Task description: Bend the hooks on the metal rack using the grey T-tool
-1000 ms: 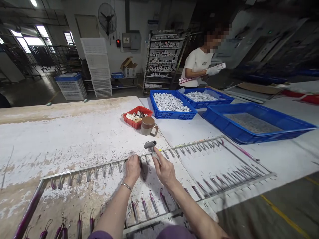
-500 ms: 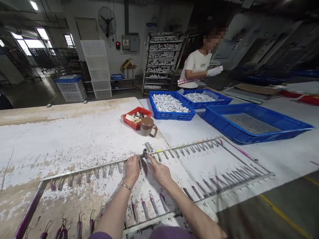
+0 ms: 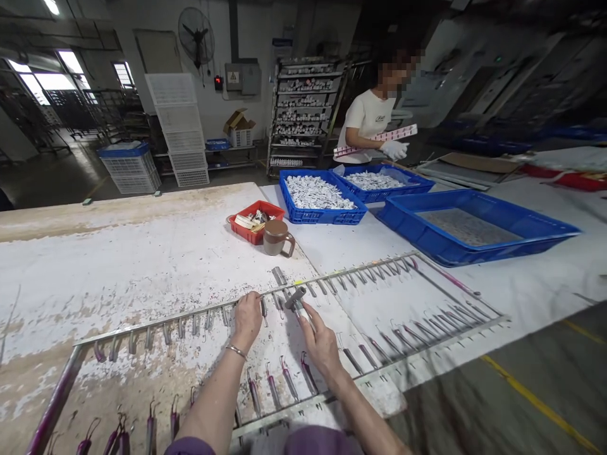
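Note:
A long metal frame with many small hooked pieces along both long sides lies on the white, speckled table. My left hand is closed on the frame's far bar, fingers pressed together beside a small dangling piece. To its right, my right hand is wrapped round a grey hammer-like tool, its head raised just over the near side of the far bar. A short grey metal piece lies just beyond the bar. Hooked purple and grey pieces line the near bar.
Beyond the frame are a brown mug, a red basket of scraps, two blue crates of white pieces and a larger blue tray. Behind them a person holds pink-and-white strips near a loaded rack.
My right hand has moved right and back from my left hand, carrying the tool, which now shows clearly. The person behind has lowered a gloved hand from the strips. The view has shifted slightly.

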`<state>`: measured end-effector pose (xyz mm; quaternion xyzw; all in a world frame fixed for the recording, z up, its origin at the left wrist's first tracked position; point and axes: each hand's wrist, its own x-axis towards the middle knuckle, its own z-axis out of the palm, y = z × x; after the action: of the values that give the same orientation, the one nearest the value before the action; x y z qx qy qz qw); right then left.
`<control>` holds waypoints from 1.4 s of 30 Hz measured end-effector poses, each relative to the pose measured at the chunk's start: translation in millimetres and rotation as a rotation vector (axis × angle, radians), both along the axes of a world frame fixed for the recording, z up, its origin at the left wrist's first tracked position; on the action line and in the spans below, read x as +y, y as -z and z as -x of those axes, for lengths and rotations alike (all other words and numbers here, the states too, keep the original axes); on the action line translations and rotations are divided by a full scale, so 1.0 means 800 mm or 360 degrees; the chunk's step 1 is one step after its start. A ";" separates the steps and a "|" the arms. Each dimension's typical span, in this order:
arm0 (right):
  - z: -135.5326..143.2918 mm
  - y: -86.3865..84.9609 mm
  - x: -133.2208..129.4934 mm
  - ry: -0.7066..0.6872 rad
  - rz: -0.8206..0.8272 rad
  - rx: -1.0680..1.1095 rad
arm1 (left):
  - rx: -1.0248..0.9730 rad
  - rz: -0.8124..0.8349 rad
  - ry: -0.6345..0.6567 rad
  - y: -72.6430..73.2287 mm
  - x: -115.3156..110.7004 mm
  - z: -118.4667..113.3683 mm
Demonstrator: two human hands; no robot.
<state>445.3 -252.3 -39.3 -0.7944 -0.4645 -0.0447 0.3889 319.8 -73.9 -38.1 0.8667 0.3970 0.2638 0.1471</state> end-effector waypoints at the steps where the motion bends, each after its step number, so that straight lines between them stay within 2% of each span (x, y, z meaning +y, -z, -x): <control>1: 0.001 0.000 0.001 0.0003 -0.0014 0.0069 | -0.0001 -0.0001 0.0009 -0.002 0.000 0.001; 3: 0.003 0.000 0.004 0.0004 -0.0035 0.0139 | 0.0000 -0.0011 0.0031 -0.004 0.000 0.003; 10: 0.011 0.013 0.013 -0.0034 -0.0051 -0.0013 | -0.0016 -0.0016 0.0035 -0.008 0.000 0.005; 12: 0.011 0.011 0.012 -0.0025 -0.0027 0.0001 | -0.0014 0.0004 0.0013 -0.010 0.001 0.003; 15: 0.009 -0.009 0.012 -0.0080 -0.0021 0.0053 | 0.0029 0.0034 -0.0029 -0.014 0.000 0.000; 20: 0.000 -0.052 0.038 -0.0176 -0.0262 -0.0020 | 0.0091 0.0006 -0.0075 -0.018 -0.003 -0.004; 22: -0.002 -0.056 0.055 -0.0183 -0.0181 -0.0088 | 0.0081 -0.0025 -0.0077 -0.018 -0.004 -0.005; 25: -0.003 -0.054 0.074 -0.0238 0.0203 -0.0164 | 0.0076 -0.0044 -0.0065 -0.016 -0.004 -0.004; 27: -0.004 -0.056 0.076 -0.0258 0.0329 -0.0173 | 0.0082 -0.0046 -0.0064 -0.016 -0.004 -0.004; 31: -0.005 -0.068 0.071 -0.0186 -0.0003 -0.0153 | 0.0076 -0.0064 -0.0053 -0.014 -0.004 -0.004; 33: -0.005 -0.067 0.070 -0.0180 -0.0103 -0.0150 | 0.0074 -0.0065 -0.0052 -0.012 -0.005 -0.004; 34: -0.004 -0.064 0.070 -0.0199 -0.0049 -0.0144 | 0.0070 -0.0063 -0.0054 -0.011 -0.005 -0.005; 38: -0.003 -0.044 0.065 -0.0300 0.0375 -0.0089 | 0.0052 -0.0075 -0.0064 -0.007 -0.004 -0.006; 40: -0.004 -0.043 0.059 -0.0261 0.0344 -0.0038 | 0.0056 -0.0076 -0.0066 -0.006 -0.004 -0.006; 42: -0.005 -0.048 0.056 -0.0187 0.0174 0.0013 | 0.0066 -0.0071 -0.0075 -0.007 -0.004 -0.007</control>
<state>449.1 -207.8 -1.1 -0.7860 -0.5105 0.0070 0.3487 325.0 -77.4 -32.4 0.8655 0.4142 0.2579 0.1134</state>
